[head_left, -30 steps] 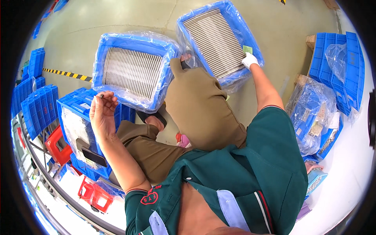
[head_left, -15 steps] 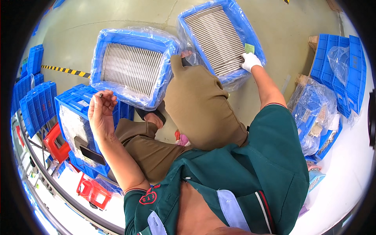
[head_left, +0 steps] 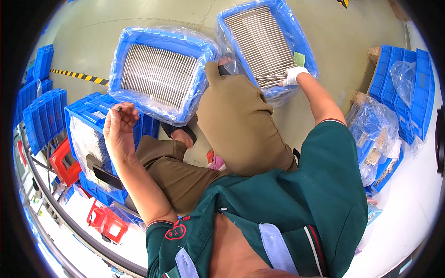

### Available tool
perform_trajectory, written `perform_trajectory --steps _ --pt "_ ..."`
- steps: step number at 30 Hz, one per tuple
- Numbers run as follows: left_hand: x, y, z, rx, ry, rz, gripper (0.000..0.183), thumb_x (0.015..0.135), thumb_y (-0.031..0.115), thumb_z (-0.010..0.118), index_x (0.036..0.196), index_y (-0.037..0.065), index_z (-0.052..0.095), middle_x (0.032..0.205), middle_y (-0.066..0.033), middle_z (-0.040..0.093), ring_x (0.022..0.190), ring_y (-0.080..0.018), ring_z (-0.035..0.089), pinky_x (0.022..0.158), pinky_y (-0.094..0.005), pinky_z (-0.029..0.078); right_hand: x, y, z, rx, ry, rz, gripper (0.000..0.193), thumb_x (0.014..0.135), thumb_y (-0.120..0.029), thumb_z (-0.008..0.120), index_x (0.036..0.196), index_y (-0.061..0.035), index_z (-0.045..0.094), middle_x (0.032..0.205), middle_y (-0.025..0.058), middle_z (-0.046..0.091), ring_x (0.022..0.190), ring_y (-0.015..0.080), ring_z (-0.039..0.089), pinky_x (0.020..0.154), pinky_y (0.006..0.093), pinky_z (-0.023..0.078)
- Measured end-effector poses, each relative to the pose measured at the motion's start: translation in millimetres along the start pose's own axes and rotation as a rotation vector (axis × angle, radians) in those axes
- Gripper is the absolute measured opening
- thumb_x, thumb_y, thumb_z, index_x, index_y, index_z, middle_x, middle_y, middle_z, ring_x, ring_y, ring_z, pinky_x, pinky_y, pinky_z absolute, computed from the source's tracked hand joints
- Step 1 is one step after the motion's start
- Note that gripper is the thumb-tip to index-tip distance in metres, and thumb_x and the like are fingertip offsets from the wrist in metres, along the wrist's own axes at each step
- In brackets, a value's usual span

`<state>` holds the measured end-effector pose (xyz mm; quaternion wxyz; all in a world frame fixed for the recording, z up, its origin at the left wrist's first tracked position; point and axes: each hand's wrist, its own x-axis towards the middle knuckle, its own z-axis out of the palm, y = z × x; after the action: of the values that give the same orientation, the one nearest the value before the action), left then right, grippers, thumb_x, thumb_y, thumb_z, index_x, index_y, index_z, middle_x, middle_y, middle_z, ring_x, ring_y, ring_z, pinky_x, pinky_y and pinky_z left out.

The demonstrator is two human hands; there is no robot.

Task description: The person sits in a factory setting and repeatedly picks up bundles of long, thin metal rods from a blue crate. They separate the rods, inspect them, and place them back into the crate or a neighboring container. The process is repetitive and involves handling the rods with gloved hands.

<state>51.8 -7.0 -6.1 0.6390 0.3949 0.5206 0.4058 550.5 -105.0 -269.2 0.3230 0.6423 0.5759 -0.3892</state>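
My bare left hand (head_left: 121, 129) is raised at the left, its fingers curled. Between thumb and fingertips is a small dark piece (head_left: 119, 109), too small to name. My right hand (head_left: 295, 75), in a white glove with bare fingertips, reaches into the right blue bin (head_left: 302, 39). Its fingers are closed at the near end of a layer of thin silvery metal rods (head_left: 259, 41); the grip is partly hidden. A green card (head_left: 299, 59) sits beside that hand. The left blue bin (head_left: 160, 39) holds a similar row of metal rods (head_left: 160, 74). Clear plastic lines both bins.
Stacked blue crates (head_left: 92, 113) stand at my left, with a dark phone-like object (head_left: 107, 178) on a holder. Red stools (head_left: 106, 221) are further left. Upright blue crates (head_left: 403, 88) and a plastic-covered bin (head_left: 371, 134) stand at the right. My knees are near the bins.
My right hand has slid slightly nearer along the bin's edge, its fingertips now at the closest rods. The left hand keeps its pose with the small dark piece. The view has shifted slightly.
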Motion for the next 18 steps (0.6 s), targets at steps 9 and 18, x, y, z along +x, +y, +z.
perform_trajectory --steps 9,18 --pt "-6.4 7.1 2.9 0.019 0.013 0.025 0.027 0.095 0.029 0.053 0.099 0.003 0.062 0.095 -0.0094 0.065 0.082 -0.0174 0.062 0.076 -0.0298 0.048 -1.6 -16.1 12.8 -0.246 -0.043 -0.096 0.028 0.074 -0.015 0.057 0.098 -0.006 0.07 0.102 0.0153 0.067 0.094 0.0304 0.064 0.081 0.0375 0.051" --pt "-9.7 11.9 3.2 0.008 0.008 0.053 0.027 0.093 0.029 0.056 0.093 0.004 0.063 0.089 -0.0065 0.066 0.077 -0.0134 0.061 0.071 -0.0256 0.047 -2.6 -28.4 13.5 -0.109 0.283 -0.043 0.028 0.076 -0.02 0.057 0.097 -0.0069 0.07 0.104 0.0176 0.066 0.097 0.0319 0.063 0.082 0.0403 0.05"
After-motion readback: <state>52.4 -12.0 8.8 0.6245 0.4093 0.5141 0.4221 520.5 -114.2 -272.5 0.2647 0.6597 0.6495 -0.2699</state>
